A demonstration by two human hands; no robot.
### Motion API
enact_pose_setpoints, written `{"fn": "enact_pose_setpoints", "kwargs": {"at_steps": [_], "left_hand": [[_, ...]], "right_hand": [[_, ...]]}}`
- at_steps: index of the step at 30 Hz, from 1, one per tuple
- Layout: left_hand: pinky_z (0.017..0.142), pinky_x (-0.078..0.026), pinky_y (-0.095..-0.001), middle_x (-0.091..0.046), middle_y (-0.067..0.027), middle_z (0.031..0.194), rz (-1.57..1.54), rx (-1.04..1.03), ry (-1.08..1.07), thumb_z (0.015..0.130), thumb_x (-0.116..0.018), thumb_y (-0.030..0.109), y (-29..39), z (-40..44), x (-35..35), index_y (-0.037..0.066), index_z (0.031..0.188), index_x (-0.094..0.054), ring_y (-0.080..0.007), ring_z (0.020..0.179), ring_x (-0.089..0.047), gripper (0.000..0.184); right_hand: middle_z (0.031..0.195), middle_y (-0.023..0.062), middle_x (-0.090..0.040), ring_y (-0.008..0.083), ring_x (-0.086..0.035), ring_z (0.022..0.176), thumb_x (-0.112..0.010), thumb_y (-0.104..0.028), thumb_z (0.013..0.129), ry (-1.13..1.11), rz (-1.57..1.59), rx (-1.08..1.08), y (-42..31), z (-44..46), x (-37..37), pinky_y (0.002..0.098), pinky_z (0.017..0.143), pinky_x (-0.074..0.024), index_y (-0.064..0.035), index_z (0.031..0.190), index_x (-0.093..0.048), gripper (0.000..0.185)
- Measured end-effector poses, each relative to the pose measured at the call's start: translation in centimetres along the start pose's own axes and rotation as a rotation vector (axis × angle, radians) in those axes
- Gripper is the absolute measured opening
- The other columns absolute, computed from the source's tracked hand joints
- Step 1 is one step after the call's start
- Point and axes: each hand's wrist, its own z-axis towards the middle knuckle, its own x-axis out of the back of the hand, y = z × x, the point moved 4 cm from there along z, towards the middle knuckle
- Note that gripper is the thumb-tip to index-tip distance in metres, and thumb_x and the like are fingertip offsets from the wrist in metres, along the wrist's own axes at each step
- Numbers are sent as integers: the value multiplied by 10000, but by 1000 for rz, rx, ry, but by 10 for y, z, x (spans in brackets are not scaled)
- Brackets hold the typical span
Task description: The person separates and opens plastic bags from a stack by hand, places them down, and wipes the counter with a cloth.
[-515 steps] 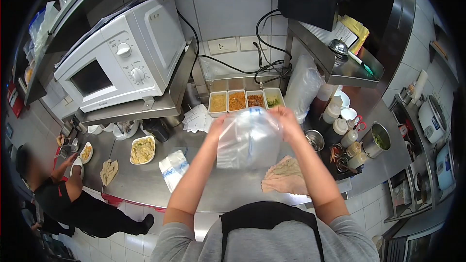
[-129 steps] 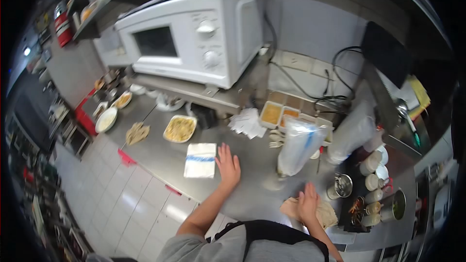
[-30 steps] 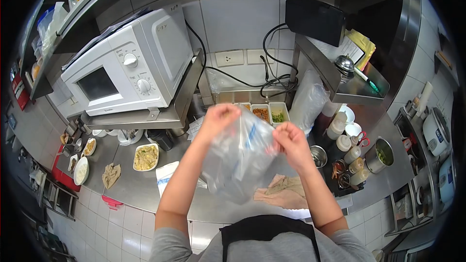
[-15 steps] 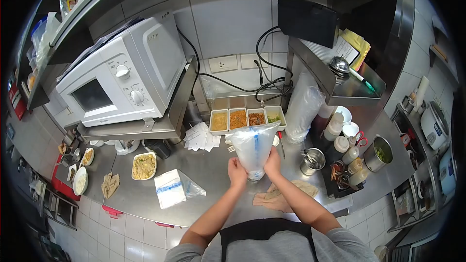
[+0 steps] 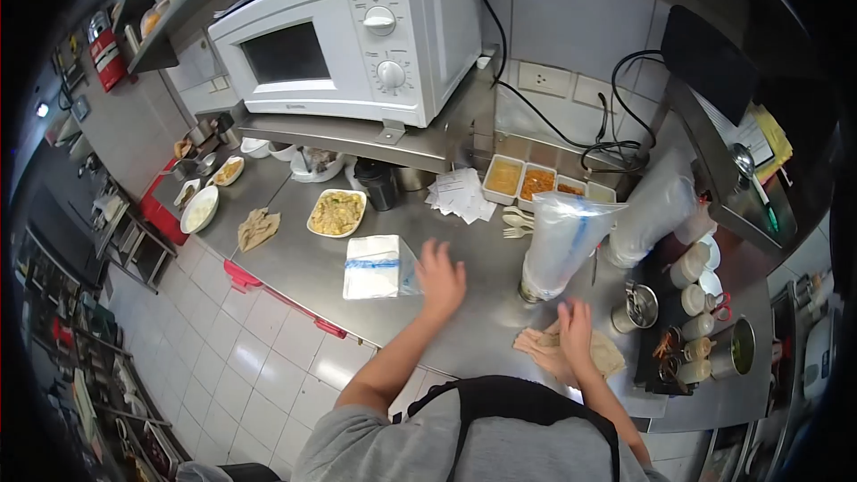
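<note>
My left hand (image 5: 441, 280) is open, its fingers spread, just right of a white packet with a blue stripe (image 5: 371, 270) in a clear plastic wrapper. Whether the fingertips touch the wrapper's loose end, I cannot tell. A tall clear plastic bag with blue print (image 5: 564, 241) stands upright by itself, its base around a small cup-like holder (image 5: 532, 291). My right hand (image 5: 574, 328) is just below that bag, fingers loosely bent and holding nothing visible. A beige cloth (image 5: 609, 355) lies under and beside it.
A white microwave (image 5: 335, 40) sits on a raised shelf. Along the wall are trays of toppings (image 5: 504, 176), paper slips (image 5: 460, 195) and plastic forks (image 5: 516, 232). A bowl of yellow food (image 5: 336, 212) stands left; a metal pot (image 5: 636, 308) and sauce bottles (image 5: 692, 263) stand right.
Both hands have let go of the plastic bag, which now stands alone. My left hand has moved left to the white packet, my right toward the cloth. The view has turned left.
</note>
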Motion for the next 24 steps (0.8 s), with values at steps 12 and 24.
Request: {"fn": "enact_pose_setpoints", "kwargs": {"at_steps": [12, 24], "left_hand": [[1007, -262, -482, -589, -61, 1095, -568, -369, -334, 816, -597, 106, 47, -53, 44, 66, 941, -594, -262, 1171, -472, 131], [934, -387, -382, -530, -109, 1160, -1318, 508, -501, 885, -531, 357, 40, -51, 24, 1, 1193, -461, -211, 1105, -482, 476]], "right_hand": [[1010, 50, -570, 170, -555, 823, -556, -277, 877, -568, 984, -570, -16, -28, -56, 303, 673, -439, -51, 1141, -519, 350], [1295, 155, -440, 247, -463, 1170, -500, -120, 894, -777, 1572, -412, -96, 5, 9, 376, 928, -425, -38, 1296, -366, 432]]}}
